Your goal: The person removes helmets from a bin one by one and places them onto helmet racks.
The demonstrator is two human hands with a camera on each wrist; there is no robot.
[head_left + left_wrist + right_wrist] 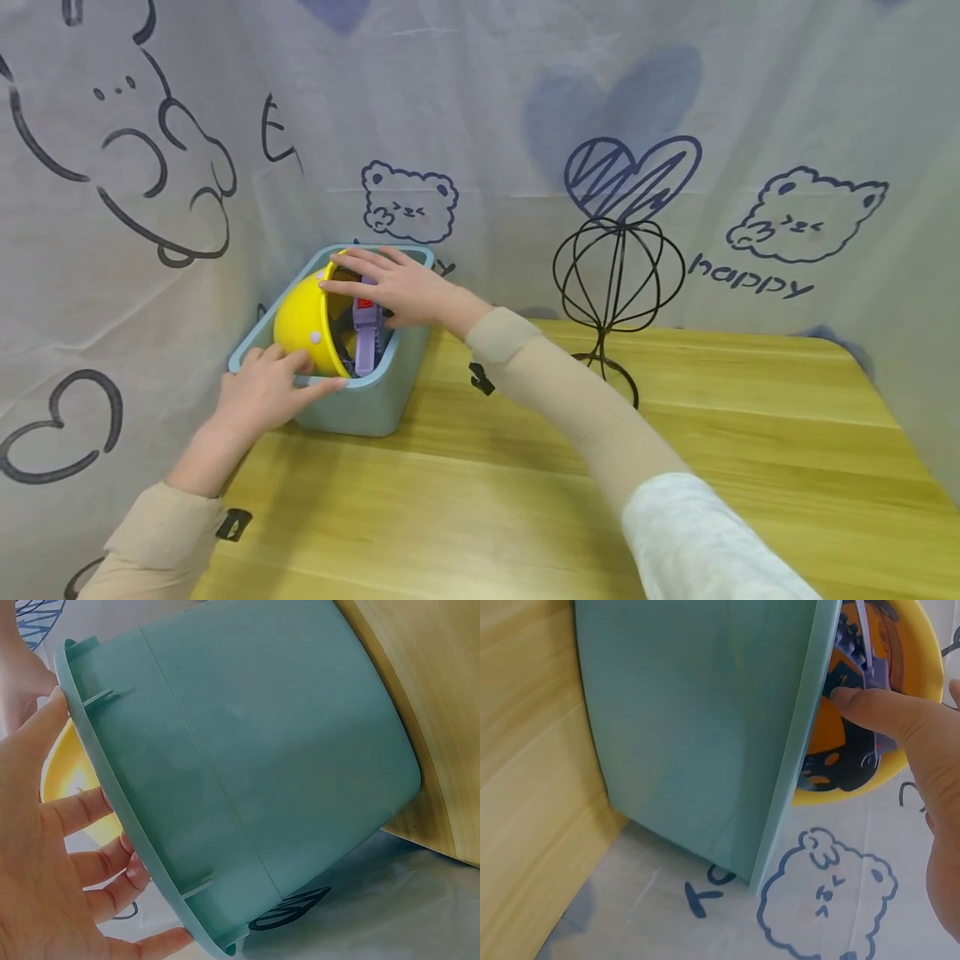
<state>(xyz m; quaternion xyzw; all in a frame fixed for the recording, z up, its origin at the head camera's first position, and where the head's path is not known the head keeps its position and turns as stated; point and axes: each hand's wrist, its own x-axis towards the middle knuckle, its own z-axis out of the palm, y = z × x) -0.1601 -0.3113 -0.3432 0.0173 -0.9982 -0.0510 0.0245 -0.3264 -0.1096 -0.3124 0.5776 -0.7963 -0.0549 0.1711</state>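
Note:
A yellow bowl-like thing lies tilted on its side in a blue-green bin, its opening facing right. Beside that opening is a purple toy piece with a red part. My left hand is at the bin's near left rim; in the left wrist view its fingers bend over the rim, by the yellow surface. Over the yellow edge my right hand reaches with extended fingers. In the right wrist view the thumb lies by the purple piece, and dark and orange things show inside.
A black wire stand with a globe-shaped top is on the wooden table, right of the bin. Behind and left hangs a pale curtain with drawings. Black clips or straps show near both forearms.

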